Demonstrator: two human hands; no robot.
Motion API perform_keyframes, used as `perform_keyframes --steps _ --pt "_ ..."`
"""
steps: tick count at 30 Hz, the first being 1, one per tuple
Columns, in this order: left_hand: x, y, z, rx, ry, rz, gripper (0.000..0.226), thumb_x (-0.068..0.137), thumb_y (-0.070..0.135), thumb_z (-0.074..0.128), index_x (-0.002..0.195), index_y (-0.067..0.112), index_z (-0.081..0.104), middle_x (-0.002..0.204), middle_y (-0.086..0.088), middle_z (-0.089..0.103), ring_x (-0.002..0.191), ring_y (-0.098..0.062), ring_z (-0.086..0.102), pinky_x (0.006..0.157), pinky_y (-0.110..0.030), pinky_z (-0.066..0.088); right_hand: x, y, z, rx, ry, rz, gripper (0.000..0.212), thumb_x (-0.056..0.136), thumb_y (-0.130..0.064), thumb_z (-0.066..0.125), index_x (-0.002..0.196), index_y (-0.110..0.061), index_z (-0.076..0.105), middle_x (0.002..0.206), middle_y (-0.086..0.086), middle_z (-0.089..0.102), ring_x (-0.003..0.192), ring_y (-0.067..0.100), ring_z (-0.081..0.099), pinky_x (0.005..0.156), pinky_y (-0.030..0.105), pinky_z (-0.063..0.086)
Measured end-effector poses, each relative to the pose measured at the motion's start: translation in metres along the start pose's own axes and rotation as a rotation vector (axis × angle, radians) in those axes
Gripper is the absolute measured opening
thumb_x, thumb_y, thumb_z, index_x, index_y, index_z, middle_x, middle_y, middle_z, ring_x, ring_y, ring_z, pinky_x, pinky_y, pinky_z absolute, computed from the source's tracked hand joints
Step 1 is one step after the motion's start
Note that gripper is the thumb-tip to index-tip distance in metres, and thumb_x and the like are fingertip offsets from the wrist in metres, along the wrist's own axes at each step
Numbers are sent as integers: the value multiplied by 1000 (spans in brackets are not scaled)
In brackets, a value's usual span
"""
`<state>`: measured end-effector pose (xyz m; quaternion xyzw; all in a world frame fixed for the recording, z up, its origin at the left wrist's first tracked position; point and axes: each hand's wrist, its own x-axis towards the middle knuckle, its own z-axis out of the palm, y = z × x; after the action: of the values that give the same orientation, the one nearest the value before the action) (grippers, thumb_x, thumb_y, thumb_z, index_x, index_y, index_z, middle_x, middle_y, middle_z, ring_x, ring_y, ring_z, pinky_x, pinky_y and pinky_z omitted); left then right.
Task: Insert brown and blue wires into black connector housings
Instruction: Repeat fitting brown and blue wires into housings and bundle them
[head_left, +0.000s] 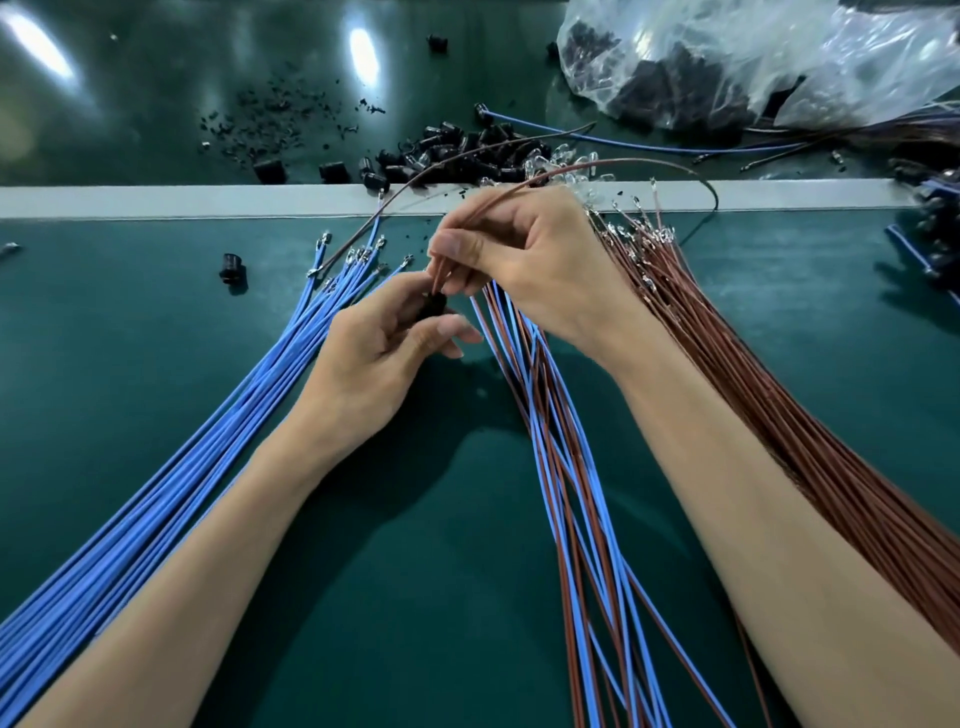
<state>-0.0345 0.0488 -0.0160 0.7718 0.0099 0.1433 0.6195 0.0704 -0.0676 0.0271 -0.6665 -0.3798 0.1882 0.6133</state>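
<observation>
A: Where's the risk?
B: The right grip (524, 265) pinches a brown wire (440, 273) just above the housing (435, 307), which the left grip (374, 358) holds over mid-tabletop (130, 322). The terminal is hidden; if it enters tilted, it may jam or not latch.
A: Anything in the way?
B: The wire's long loop could snag the brown bundle (753, 374) towards the right edge. Mixed wires (561, 441) lie under the hands, and the blue bundle (218, 441) lies to the left.

Over a green bench (156, 322), the left hand (374, 358) holds a black connector housing (434, 305) while the right hand (535, 260) pinches a brown wire (613, 165) at its top; blue wires (197, 441) fan left, brown wires (779, 405) right.
</observation>
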Motion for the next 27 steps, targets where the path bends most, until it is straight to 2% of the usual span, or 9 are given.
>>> perform_keyframes --steps 4,7,10,13,17,21,25,27 --pt "1 -1 2 -64 34 -47 14 83 22 55 88 12 47 79 9 74 70 -9 67 71 -17 49 0 5 0 8 14 -16 8 88 1 61 82 -2 64 72 15 66 56 15 62 57 21 50" --pt "-1 -1 2 -37 21 -53 17 83 24 56 83 13 44 83 6 74 72 -12 68 75 -20 51 0 7 0 -27 -36 -10 7 86 0 63 81 -5 64 68 7 65 55 13 60 58 25 53" --pt "0 1 3 -8 35 -33 11 86 23 54 85 12 51 89 1 73 73 -9 68 73 -15 49 1 7 -2 7 -1 -48 5 85 1 64 83 -4 65 69 8 64 54 12 59 57 23 51" --pt "0 3 3 45 55 -39 17 87 25 53 89 10 61 89 3 72 75 -8 66 73 -14 49 2 7 -3 39 17 -44 5 86 2 63 84 -3 64 70 11 64 55 12 61 57 20 49" --pt "1 4 3 73 40 -34 22 88 25 51 93 7 63 87 1 72 72 -5 65 71 -12 47 2 10 -3 -13 -14 -33 9 85 0 64 81 -9 65 68 5 65 56 14 61 59 28 53" --pt "1 4 2 88 20 -30 23 89 25 50 93 6 64 86 1 72 72 -8 65 71 -15 49 2 10 -3 -30 -47 -22 7 84 -1 65 80 -7 65 68 4 64 59 15 60 61 36 52" --pt "2 3 2 86 29 -32 23 90 25 47 92 7 62 86 2 72 70 -5 65 69 -12 46 3 10 -5 27 16 0 9 85 -1 65 78 -7 65 68 7 65 61 16 60 60 23 52" --pt "2 2 2 68 37 -32 24 91 24 47 94 6 62 86 2 71 69 -4 65 68 -10 46 3 10 -4 31 16 0 7 85 0 64 81 -5 65 69 11 65 60 16 60 61 28 53"
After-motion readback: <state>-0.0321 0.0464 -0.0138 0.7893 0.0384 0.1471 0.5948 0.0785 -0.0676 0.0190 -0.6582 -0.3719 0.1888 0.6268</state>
